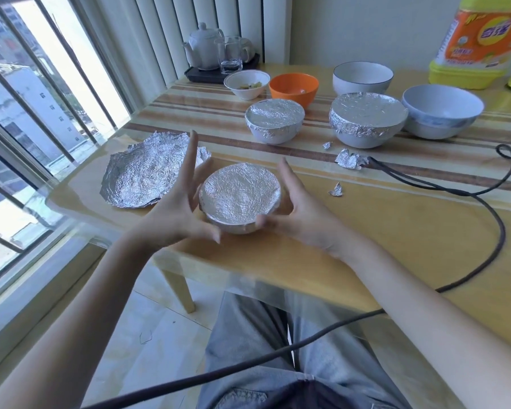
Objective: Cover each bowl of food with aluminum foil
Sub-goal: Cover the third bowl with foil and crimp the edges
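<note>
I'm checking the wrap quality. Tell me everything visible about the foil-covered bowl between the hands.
The nearest foil-covered bowl is small, round and pale, upright near the table's front edge. Crinkled silver foil spans its mouth and folds over the rim. The left hand and right hand flank it, thumbs at its near rim.

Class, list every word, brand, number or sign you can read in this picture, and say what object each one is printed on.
Yellow bottle, orange label: a large blue and yellow brand mark, seemingly non-Latin characters, too blurred to read.
Same label, lower part: small lines of print, too small to read.
Bowls, foil, teapot, glass and table: no text visible.
</note>
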